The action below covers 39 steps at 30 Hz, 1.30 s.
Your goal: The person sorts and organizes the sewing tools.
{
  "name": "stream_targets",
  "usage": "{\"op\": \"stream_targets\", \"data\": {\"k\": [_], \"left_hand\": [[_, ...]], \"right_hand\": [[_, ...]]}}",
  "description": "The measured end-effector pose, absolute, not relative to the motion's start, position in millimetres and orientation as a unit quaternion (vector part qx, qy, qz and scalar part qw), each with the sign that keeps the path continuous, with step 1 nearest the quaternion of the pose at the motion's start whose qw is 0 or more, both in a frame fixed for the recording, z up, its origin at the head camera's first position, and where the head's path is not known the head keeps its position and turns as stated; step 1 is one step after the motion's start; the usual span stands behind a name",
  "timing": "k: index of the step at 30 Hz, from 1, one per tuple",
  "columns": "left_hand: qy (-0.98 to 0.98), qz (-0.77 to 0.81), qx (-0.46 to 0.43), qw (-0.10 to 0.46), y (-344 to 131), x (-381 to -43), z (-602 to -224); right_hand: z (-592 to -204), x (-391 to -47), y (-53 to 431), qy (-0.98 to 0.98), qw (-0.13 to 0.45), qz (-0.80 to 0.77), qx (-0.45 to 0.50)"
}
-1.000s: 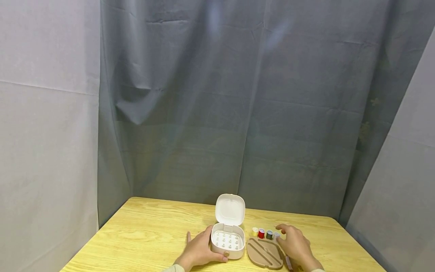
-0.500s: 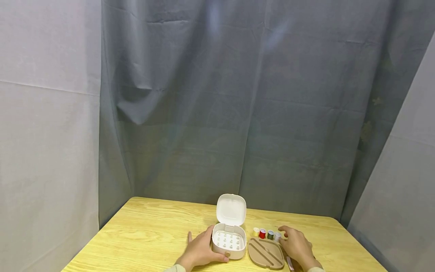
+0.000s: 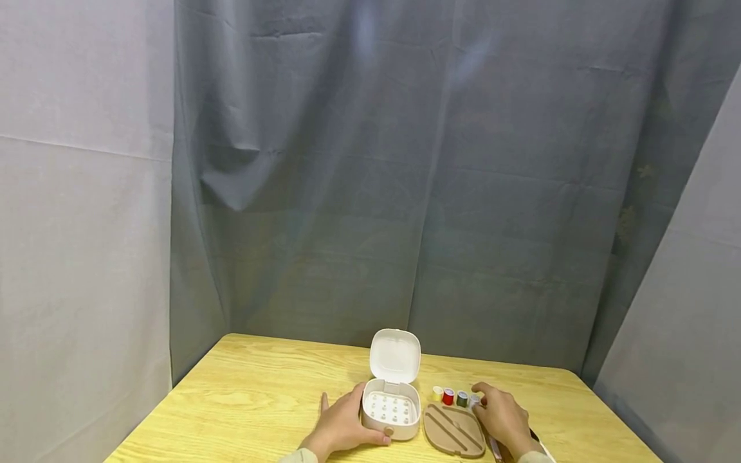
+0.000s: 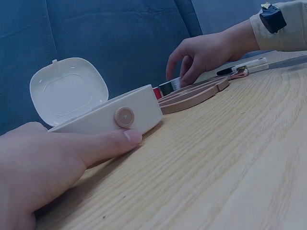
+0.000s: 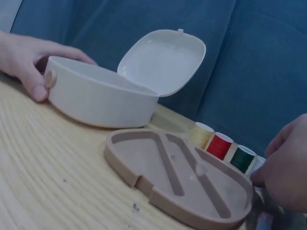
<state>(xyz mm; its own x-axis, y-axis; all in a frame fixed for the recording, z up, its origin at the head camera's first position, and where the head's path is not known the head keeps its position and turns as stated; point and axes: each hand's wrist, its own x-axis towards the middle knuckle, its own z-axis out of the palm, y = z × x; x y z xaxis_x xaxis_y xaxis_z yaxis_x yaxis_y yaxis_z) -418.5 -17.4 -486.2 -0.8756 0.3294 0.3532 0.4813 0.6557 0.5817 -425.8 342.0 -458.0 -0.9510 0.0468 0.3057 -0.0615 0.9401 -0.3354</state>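
The left hand (image 3: 347,421) grips the open white box (image 3: 406,433), and over to its right, just behind the brown tray (image 3: 449,432), the right hand (image 3: 502,415) pinches the white spool (image 3: 474,400).

White hinged box (image 3: 407,433) at the clock's centre, white lid (image 3: 395,355) at twelve, tan button (image 4: 124,117) at six! Round towards three: yellow spool (image 5: 201,135), red spool (image 5: 219,146), dark green spool (image 5: 242,159), white spool (image 5: 259,164). Tan tray (image 5: 144,153) near four. Yellow wood grain across the tabletop (image 3: 243,399), grey curtain (image 3: 359,161) at twelve, paler grey cloth (image 3: 81,225) at ten!
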Motion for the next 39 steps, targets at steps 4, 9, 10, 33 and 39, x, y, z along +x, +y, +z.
{"op": "stream_targets", "data": {"k": [4,9,10,33,39], "left_hand": [[-0.904,-0.345,-0.226,0.111,-16.5,-419.3,-487.6],[-0.905,-0.341,-0.225,0.119,-16.0,-420.4,-488.4],[-0.905,-0.341,-0.225,0.119,-16.0,-420.4,-488.3],[-0.904,-0.341,-0.229,0.122,-17.4,-420.0,-486.6],[-0.906,-0.338,-0.226,0.119,-17.8,-420.9,-488.2]], "right_hand": [[-461.7,-425.8,341.9,-0.974,0.157,0.164,0.009],[-460.1,-426.1,340.0,-0.976,0.158,0.152,0.014],[-459.3,-426.1,339.7,-0.976,0.158,0.149,0.014],[-458.6,-425.7,339.5,-0.976,0.167,0.138,0.008],[-458.2,-424.0,343.0,-0.976,0.167,0.141,0.002]]}}
